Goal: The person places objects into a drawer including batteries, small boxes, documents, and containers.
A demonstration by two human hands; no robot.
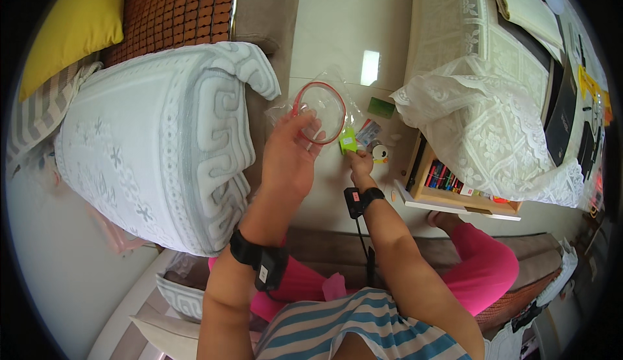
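Note:
My left hand (291, 149) is raised over the floor, its fingers closed on a thin red hoop (318, 83). Clear crinkled plastic film (352, 94) spreads around the hoop; I cannot tell whether the hoop lies inside it. Lower and to the right, my right hand (361, 164) pinches a small bright green packet (348, 141) with a pale label. Just past that hand on the floor lie a blue-and-red printed packet (368, 132), a round white, black and yellow item (379, 153) and a dark green card (381, 107).
At right, an open drawer (480, 205) holds several coloured pens (444, 177) under a table with a white lace cloth (480, 120). A white patterned cover (143, 139) drapes the seat at left. A yellow cushion (78, 23) sits beyond. Glossy tiles (337, 23) form the floor.

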